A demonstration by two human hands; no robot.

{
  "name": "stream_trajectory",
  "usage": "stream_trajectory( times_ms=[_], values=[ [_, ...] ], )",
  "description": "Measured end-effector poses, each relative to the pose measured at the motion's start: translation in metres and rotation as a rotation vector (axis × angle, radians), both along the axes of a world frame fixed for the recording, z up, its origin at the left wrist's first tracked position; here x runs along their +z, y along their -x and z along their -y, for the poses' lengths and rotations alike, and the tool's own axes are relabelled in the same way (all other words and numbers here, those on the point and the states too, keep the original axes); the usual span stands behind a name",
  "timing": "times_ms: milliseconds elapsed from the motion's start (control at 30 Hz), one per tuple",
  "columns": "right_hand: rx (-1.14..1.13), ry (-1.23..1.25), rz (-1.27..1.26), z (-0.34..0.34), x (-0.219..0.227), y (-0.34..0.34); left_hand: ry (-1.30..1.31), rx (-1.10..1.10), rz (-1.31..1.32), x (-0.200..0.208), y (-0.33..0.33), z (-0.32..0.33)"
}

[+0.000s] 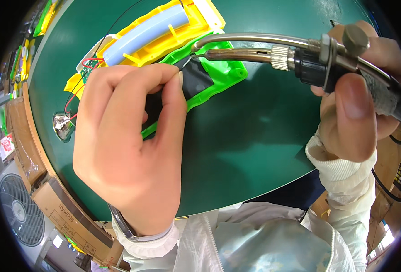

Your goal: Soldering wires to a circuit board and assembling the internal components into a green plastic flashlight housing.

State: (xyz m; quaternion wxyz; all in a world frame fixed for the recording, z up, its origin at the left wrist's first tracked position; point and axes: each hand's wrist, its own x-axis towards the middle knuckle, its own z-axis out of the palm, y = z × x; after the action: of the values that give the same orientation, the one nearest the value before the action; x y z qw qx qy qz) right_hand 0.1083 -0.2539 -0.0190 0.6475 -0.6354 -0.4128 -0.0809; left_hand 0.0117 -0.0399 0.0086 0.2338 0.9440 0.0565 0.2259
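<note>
My right hand (357, 99) grips a soldering iron (241, 55) with a metal guide tube (255, 37) clamped along it. Its tip meets a small spot at the upper edge of a dark panel (198, 79) set in a green plastic shell (230, 70). Thumb and forefinger of my left hand (132, 109) pinch a thin wire (187, 62) whose end lies close to the tip. Behind the green piece lies a yellow shell (157, 47) holding a blue cylindrical battery (146, 36). Red and black leads run from it past a green circuit board, partly hidden by my left hand.
A shiny reflector cup (63, 126) sits on the green table (241, 167) left of my left hand. Cardboard boxes (71, 220) and a fan (21, 208) stand beyond the table's left edge. A black cable (386, 188) hangs at the right.
</note>
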Motion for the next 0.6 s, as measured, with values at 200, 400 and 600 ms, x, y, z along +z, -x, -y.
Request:
stream_trajectory(
  times_ms=[200, 400, 600],
  values=[
    [-0.168, 0.062, 0.029, -0.007, -0.002, 0.006, 0.065, 0.043, -0.116, 0.010, -0.001, 0.004],
    [-0.232, 0.076, -0.126, -0.009, 0.001, 0.020, 0.125, 0.065, -0.179, 0.017, -0.005, 0.008],
    [-0.238, 0.069, -0.112, -0.014, 0.003, 0.021, 0.096, 0.090, -0.218, 0.023, -0.006, 0.012]
  ],
)
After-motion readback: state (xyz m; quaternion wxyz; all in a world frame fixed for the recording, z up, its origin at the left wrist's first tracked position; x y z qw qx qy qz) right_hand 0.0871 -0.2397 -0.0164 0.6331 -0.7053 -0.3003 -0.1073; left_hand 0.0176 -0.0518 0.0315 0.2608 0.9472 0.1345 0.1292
